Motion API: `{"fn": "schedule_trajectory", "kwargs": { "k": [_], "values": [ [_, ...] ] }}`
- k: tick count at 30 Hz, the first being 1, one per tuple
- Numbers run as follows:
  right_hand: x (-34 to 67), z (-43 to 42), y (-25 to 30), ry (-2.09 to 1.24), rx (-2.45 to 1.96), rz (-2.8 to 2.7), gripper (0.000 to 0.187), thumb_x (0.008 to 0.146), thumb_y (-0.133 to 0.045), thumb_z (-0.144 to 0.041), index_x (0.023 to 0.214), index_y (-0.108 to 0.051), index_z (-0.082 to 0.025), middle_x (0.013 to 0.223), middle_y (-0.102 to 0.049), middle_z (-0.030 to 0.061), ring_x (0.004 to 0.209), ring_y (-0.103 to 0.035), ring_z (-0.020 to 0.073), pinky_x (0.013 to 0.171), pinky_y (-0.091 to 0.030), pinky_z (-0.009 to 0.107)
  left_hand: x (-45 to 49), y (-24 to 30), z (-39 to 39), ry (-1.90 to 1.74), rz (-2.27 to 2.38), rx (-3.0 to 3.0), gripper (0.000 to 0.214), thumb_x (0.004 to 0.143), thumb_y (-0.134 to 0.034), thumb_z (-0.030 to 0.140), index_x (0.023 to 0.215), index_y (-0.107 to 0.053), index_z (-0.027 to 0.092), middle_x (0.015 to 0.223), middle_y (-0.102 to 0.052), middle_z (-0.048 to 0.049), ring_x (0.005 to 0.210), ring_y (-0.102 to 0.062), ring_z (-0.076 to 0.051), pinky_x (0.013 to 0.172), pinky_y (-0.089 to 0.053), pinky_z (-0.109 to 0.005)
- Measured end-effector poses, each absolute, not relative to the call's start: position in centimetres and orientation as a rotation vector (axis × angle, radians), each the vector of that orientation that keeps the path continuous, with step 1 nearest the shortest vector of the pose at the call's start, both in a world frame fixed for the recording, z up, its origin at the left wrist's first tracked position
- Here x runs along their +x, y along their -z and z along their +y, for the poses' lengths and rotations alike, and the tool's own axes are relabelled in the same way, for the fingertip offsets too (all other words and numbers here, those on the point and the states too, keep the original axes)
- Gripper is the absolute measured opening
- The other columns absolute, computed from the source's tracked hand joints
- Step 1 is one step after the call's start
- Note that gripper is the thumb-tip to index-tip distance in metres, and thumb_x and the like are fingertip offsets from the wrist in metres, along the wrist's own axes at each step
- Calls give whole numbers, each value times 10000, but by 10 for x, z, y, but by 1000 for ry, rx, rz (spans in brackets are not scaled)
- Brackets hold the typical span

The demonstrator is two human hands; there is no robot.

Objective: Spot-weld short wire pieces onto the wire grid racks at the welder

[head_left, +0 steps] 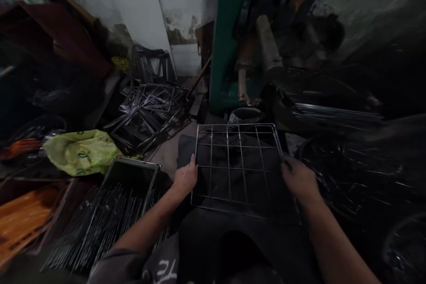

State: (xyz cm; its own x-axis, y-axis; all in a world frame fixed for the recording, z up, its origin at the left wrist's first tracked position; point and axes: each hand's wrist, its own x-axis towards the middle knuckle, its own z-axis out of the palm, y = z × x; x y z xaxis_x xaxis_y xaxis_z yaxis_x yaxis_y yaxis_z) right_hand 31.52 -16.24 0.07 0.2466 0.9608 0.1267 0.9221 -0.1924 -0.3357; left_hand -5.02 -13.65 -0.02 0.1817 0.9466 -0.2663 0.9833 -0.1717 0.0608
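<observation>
Over my lap I hold a rectangular wire grid rack (229,167) of thin metal rods, tilted with its far edge up. My left hand (186,177) grips its left side rod, the index finger pointing along it. Around the right side rod my right hand (300,182) is closed, its fingers partly in shadow. Dark cloth covers my legs beneath the grid. Beyond the far edge stands a green machine (226,40) with a metal spindle (268,44) and a copper-coloured rod (242,84) pointing down.
Bent metal frames (149,106) lie heaped on the floor ahead left. A crate (153,168) of loose wire rods (96,217), a yellow-green bag (81,151) and an orange bin (26,217) are at left. Dark containers of metal pieces (336,177) stand at right.
</observation>
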Motion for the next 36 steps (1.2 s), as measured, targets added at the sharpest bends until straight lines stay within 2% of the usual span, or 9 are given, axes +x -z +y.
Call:
{"fn": "schedule_trajectory", "kwargs": {
  "k": [5, 9, 11, 18, 24, 26, 30, 34, 36],
  "values": [
    [331, -117, -20, -507, -2226, -1510, 307, 767, -530, -346, 935, -691, -145, 921, -685, 136, 909, -625, 280, 847, -470, 391, -51, 0, -136, 346, 1834, 2305, 526, 962, -249, 281, 1431, -301, 49, 854, -695, -163, 726, -682, -222, 615, -491, -284],
    [340, -79, -22, -1120, -1971, -1037, 282, 712, -609, -390, 850, -684, -156, 781, -686, 78, 739, -626, 216, 688, -496, 320, -49, -4, -137, 363, 1854, 2321, 532, 966, -244, 305, 1434, -296, 58, 845, -698, -161, 719, -683, -224, 609, -496, -289],
    [339, -71, -17, -1220, -1829, -889, 285, 641, -676, -385, 816, -679, -159, 733, -676, 55, 679, -609, 190, 653, -486, 298, -48, -5, -137, 366, 1878, 2303, 532, 966, -246, 312, 1436, -298, 68, 843, -699, -160, 727, -686, -223, 613, -496, -282],
    [327, -74, -6, -1145, -1693, -783, 349, 515, -732, -373, 766, -669, -138, 695, -662, 51, 681, -588, 182, 656, -459, 291, -51, 0, -139, 227, 1904, 2176, 529, 952, -305, 321, 1424, -338, 85, 834, -701, -169, 750, -684, -232, 686, -507, -308],
    [321, -102, -40, -994, -1575, -950, 413, 622, -688, -454, 892, -679, -141, 802, -670, 54, 730, -583, 175, 684, -453, 289, -72, -5, -97, -800, 1600, 1707, 511, 847, -541, 353, 1319, -488, 169, 1229, -602, -127, 1132, -570, -235, 952, -454, -338],
    [319, -109, -51, -945, -1506, -1012, 401, 660, -675, -449, 927, -681, -150, 841, -672, 49, 759, -583, 168, 727, -455, 287, -59, -6, -74, -969, 1469, 1333, 533, 800, -604, 416, 1263, -528, 164, 1152, -639, -113, 1042, -617, -236, 865, -510, -328],
    [348, -116, -52, -939, -1592, -1154, 440, 741, -617, -452, 1053, -663, -144, 865, -675, 49, 780, -589, 172, 761, -461, 297, -25, 1, -54, -893, 1192, 854, 513, 731, -663, 479, 1108, -582, 141, 921, -694, -92, 751, -679, -203, 584, -548, -275],
    [436, -128, -32, -442, -2321, -1019, 332, 778, -574, -280, 1047, -677, -114, 977, -675, 91, 897, -589, 196, 846, -424, 285, -18, 11, -55, -851, 1069, 762, 548, 675, -720, 450, 1096, -553, 141, 897, -692, -74, 674, -682, -186, 457, -493, -212],
    [479, -136, -19, -257, -2515, -825, 366, 776, -525, -185, 1073, -649, -10, 1037, -645, 198, 975, -572, 256, 889, -393, 337, -20, 11, -55, -836, 1074, 762, 554, 666, -730, 433, 1096, -553, 133, 883, -693, -77, 667, -682, -185, 446, -488, -208]
  ]
}}
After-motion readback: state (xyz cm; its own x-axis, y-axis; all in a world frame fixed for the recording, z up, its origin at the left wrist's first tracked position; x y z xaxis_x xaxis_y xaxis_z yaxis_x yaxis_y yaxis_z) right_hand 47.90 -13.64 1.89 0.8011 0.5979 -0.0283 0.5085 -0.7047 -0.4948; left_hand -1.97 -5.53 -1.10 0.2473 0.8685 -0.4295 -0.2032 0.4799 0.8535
